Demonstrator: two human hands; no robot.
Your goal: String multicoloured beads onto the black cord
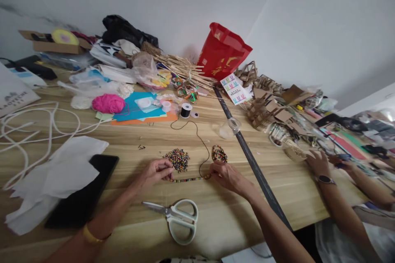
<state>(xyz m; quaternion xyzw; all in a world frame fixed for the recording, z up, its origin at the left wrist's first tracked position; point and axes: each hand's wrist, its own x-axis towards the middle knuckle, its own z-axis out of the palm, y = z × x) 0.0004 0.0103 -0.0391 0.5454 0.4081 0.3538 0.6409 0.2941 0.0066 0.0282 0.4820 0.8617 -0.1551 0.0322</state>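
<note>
My left hand [156,171] pinches the left end of a short string of coloured beads [189,179] lying on the wooden table [129,139]. My right hand [224,174] pinches its right end, where the black cord [202,141] loops back toward a black spool [185,110]. A loose heap of coloured beads [178,159] lies just beyond my left fingers. A finished bead coil [219,154] rests just beyond my right hand.
White-handled scissors [178,215] lie near the front edge. A black tablet [82,191] under white paper [63,172] is at the left, with white cord [37,125], pink yarn [108,103] and coloured sheets. A red bag [222,51] stands behind. Another person's hands [321,164] work at the right.
</note>
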